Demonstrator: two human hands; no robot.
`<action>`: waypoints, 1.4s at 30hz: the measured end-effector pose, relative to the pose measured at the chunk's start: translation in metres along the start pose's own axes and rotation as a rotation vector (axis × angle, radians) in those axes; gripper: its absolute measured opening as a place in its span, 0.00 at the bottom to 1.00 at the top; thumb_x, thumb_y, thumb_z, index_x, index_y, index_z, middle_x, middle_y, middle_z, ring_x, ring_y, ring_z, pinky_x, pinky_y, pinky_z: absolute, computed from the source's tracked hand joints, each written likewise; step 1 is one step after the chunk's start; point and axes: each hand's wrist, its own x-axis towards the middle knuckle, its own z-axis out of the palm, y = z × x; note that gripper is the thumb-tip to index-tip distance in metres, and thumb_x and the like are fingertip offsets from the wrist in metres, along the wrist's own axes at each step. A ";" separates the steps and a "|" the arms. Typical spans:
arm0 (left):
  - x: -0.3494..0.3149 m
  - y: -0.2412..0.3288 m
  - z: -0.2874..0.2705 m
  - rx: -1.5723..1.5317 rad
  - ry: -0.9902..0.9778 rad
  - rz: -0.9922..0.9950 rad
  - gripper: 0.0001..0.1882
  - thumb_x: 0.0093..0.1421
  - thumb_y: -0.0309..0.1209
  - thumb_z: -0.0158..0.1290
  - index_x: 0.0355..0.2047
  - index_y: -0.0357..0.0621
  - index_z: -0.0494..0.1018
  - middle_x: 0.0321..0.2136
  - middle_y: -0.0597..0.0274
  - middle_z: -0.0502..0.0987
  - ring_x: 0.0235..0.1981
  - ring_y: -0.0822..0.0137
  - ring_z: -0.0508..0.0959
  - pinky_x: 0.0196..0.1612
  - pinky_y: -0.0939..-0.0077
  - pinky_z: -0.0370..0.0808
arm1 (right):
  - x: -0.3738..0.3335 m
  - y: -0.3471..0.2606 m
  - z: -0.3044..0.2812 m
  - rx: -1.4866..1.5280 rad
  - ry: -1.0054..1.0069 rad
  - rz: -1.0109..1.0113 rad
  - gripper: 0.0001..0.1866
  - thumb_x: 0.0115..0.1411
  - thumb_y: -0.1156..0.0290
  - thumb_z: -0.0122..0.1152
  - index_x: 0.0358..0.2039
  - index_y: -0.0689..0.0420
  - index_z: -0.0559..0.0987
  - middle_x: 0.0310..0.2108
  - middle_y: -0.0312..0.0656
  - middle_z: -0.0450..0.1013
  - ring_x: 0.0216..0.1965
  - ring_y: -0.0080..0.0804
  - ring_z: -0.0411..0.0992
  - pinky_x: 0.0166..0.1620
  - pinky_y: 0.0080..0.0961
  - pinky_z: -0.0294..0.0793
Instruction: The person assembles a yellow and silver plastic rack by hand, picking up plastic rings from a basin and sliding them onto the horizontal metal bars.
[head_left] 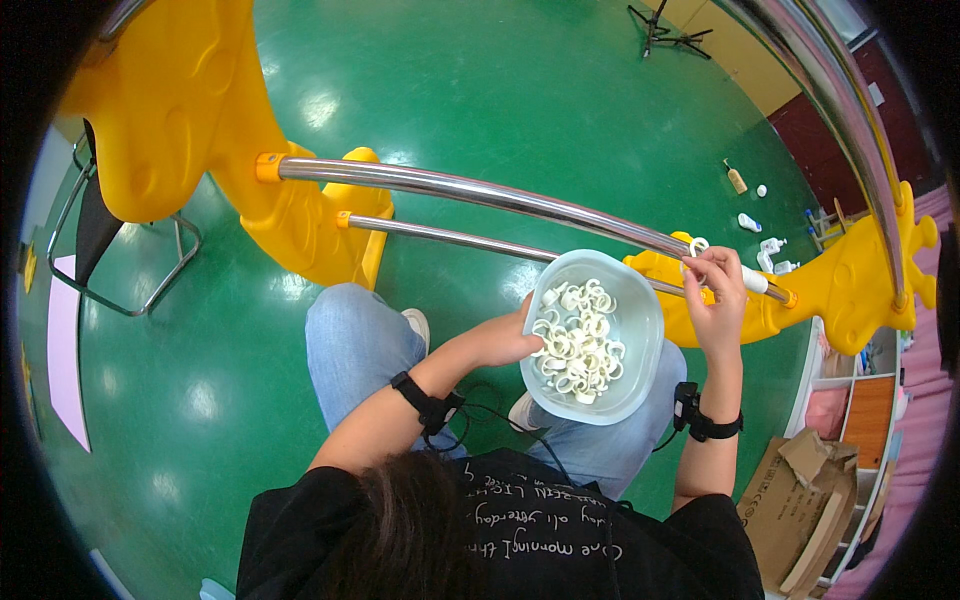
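Observation:
My left hand (507, 338) grips the left rim of a pale blue plastic basin (640, 315), tilted a little over my lap. Many loose white rings (580, 370), some looking like open hooks, lie heaped inside it. Between thumb and fingers, my right hand (716, 300) pinches a single white ring (699, 244) at the upper steel bar (480, 196). Whether that ring is round the bar is hard to tell. Just right of this hand, a white band (754, 281) encircles the bar near its end; I cannot tell if it is stacked rings.
Yellow giraffe-shaped end posts (225, 120) carry the steel bars, including a lower bar (450, 235). A black folding chair (90, 215) stands left. Bottles (736, 178) sit on the green floor. Flattened cardboard (795, 510) leans by shelves at right. Cables run from my wrist straps.

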 end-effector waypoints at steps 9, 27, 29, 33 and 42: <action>0.000 -0.002 -0.003 -0.002 -0.042 -0.018 0.40 0.51 0.30 0.45 0.62 0.31 0.41 0.61 0.43 0.51 0.61 0.53 0.55 0.62 0.69 0.53 | -0.003 -0.006 0.002 0.048 0.005 0.013 0.13 0.47 0.83 0.63 0.36 0.64 0.76 0.41 0.44 0.67 0.38 0.31 0.71 0.38 0.23 0.75; 0.009 -0.028 0.014 -0.235 0.050 -0.064 0.42 0.50 0.30 0.47 0.62 0.32 0.40 0.61 0.41 0.47 0.63 0.50 0.50 0.63 0.66 0.51 | -0.002 0.018 0.009 0.174 0.239 0.352 0.10 0.52 0.74 0.65 0.21 0.63 0.74 0.18 0.32 0.72 0.18 0.12 0.66 0.21 0.11 0.64; 0.007 -0.029 0.015 -0.317 0.062 -0.094 0.41 0.51 0.30 0.46 0.62 0.32 0.40 0.60 0.43 0.48 0.62 0.52 0.51 0.63 0.67 0.52 | 0.000 0.021 0.013 0.085 0.249 0.307 0.12 0.52 0.72 0.66 0.19 0.62 0.72 0.16 0.32 0.70 0.16 0.13 0.65 0.19 0.13 0.61; 0.006 -0.022 0.011 -0.380 0.086 -0.117 0.41 0.50 0.29 0.45 0.62 0.32 0.40 0.58 0.44 0.53 0.60 0.56 0.56 0.60 0.70 0.56 | 0.007 0.014 0.010 -0.380 0.144 0.172 0.15 0.52 0.67 0.62 0.18 0.60 0.68 0.16 0.38 0.66 0.18 0.26 0.65 0.22 0.24 0.60; 0.008 -0.016 0.009 -0.353 0.120 -0.102 0.41 0.49 0.27 0.45 0.62 0.34 0.41 0.57 0.45 0.56 0.60 0.57 0.56 0.60 0.71 0.55 | 0.030 0.027 0.011 -0.452 0.043 -0.257 0.07 0.58 0.68 0.44 0.29 0.58 0.68 0.28 0.46 0.70 0.31 0.45 0.69 0.35 0.36 0.65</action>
